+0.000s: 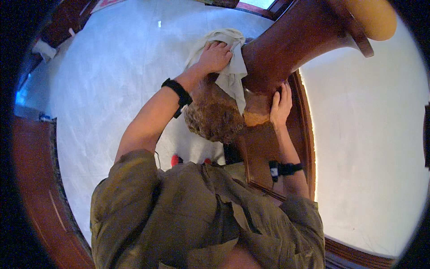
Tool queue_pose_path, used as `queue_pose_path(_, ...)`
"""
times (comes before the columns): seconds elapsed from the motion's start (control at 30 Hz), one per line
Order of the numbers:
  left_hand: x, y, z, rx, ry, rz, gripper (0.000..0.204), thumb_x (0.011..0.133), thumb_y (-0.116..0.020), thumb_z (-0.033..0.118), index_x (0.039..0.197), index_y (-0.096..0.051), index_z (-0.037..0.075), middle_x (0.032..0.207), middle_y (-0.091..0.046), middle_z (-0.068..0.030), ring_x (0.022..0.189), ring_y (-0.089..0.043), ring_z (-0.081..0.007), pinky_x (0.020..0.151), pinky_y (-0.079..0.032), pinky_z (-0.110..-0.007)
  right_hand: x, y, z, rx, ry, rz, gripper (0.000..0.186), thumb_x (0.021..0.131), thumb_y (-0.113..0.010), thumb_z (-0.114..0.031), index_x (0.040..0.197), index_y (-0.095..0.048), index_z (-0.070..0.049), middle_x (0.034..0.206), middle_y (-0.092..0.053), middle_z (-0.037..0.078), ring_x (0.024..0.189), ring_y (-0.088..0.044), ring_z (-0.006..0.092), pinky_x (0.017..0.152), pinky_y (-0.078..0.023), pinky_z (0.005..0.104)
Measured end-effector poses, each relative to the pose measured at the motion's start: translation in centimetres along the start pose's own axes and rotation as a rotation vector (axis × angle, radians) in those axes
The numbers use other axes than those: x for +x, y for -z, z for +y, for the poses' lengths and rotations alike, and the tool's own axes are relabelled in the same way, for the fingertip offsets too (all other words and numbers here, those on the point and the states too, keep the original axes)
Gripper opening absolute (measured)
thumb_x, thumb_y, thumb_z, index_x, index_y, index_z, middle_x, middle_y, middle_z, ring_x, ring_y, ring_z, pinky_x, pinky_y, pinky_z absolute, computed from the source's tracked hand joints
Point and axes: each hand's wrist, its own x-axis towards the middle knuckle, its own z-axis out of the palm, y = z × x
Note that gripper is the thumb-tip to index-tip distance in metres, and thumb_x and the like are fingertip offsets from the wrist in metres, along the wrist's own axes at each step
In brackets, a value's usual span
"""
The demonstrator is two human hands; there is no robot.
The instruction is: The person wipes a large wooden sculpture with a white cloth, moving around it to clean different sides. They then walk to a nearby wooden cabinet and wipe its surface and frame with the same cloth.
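Observation:
My left hand (pixel 216 56) is closed on a white cloth (pixel 237 67), which drapes over the top of a rough brown stone-like piece (pixel 215 116) and hangs down its right side. My right hand (pixel 281 101) lies with extended fingers against a lighter brown part (pixel 257 107) of this base, just below a large dark reddish-brown form (pixel 286 40) that rises toward the upper right and has a tan rounded end (pixel 369 13). What lies under the cloth is hidden.
The piece stands on a dark wooden stand (pixel 255 157) beside a pale wall (pixel 367 134). A pale floor (pixel 103 76) extends to the left, bordered by dark wood (pixel 36 152). My red shoe tips (pixel 176 159) show below the piece. More dark woodwork (pixel 67 22) is at upper left.

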Motion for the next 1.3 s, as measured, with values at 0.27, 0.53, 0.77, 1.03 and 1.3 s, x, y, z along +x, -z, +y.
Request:
queue_pose_path(0.27,13.0,-4.7,-4.4,-0.205,-0.401,-0.508,0.039,0.088,-0.050,0.030,0.120,-0.054,0.008,0.126,-0.053,-0.0132,0.118,-0.048,-0.0322,0.100,-0.035,-0.042,1.2,0.2,-0.6,0.001,-0.083,-0.016,0.041,0.092,-0.047,-0.027,0.125,-0.050,-0.003,0.132,-0.046,0.021,0.123,-0.042,0.0393,0.104,-0.032,0.0467)
queue_pose_path(0.53,10.8,-5.4,-5.1,0.064,-0.378,-0.461,0.033,0.085,-0.053,0.029,0.111,-0.057,0.009,0.114,-0.056,-0.0123,0.106,-0.052,-0.0311,0.088,-0.039,-0.042,-0.1,-1.0,2.6,0.009,-0.028,0.033,0.040,0.091,-0.051,-0.028,0.123,-0.052,-0.005,0.127,-0.050,0.021,0.120,-0.046,0.0377,0.102,-0.034,0.0458)
queue_pose_path(0.77,9.6,-3.1,-4.0,0.266,-0.381,-0.355,0.028,0.084,-0.056,0.029,0.102,-0.060,0.009,0.103,-0.059,-0.0114,0.095,-0.056,-0.0301,0.077,-0.043,-0.042,0.0,0.4,0.5,0.053,-0.086,-0.028,0.042,0.097,-0.044,-0.033,0.129,-0.049,-0.006,0.135,-0.045,0.017,0.126,-0.041,0.0345,0.104,-0.032,0.0421)
queue_pose_path(1.03,9.5,-0.9,-3.7,0.430,-0.401,-0.252,0.023,0.081,-0.059,0.029,0.092,-0.063,0.009,0.091,-0.063,-0.0105,0.083,-0.061,-0.0290,0.065,-0.047,-0.042,-0.2,-0.2,0.8,0.074,-0.119,-0.026,0.040,0.097,-0.045,-0.032,0.128,-0.049,-0.008,0.135,-0.045,0.016,0.126,-0.040,0.0342,0.105,-0.033,0.0422)
queue_pose_path(1.3,6.6,1.2,-2.6,0.688,-0.333,-0.247,0.020,0.080,-0.060,0.028,0.083,-0.066,0.009,0.081,-0.067,-0.0102,0.073,-0.065,-0.0287,0.055,-0.051,-0.043,-0.4,-0.4,0.7,0.059,-0.141,-0.004,0.039,0.096,-0.046,-0.030,0.128,-0.050,-0.008,0.134,-0.047,0.016,0.126,-0.041,0.0348,0.104,-0.033,0.0435)
